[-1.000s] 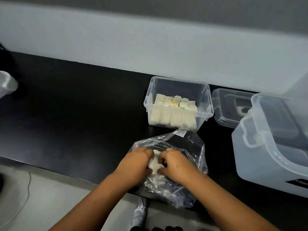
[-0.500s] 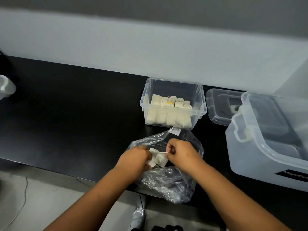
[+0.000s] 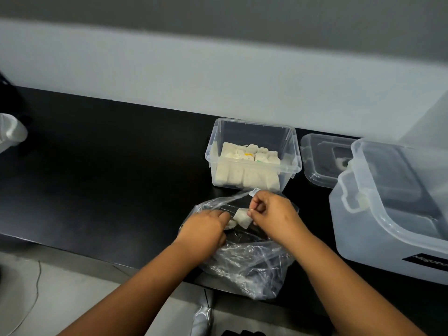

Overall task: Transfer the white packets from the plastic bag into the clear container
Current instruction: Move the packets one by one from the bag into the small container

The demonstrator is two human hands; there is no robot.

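Glossy black counter (image 3: 97, 180), crinkled plastic bag (image 3: 244, 265)

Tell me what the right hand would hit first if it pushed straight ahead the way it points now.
Likely the near wall of the small clear plastic container holding white packets, just beyond the right hand; depth is uncertain, so it might pass over the rim.

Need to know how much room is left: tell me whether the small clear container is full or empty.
Partly full. The clear container, lid off, holds white packets standing in its lower part; its upper walls show bare.
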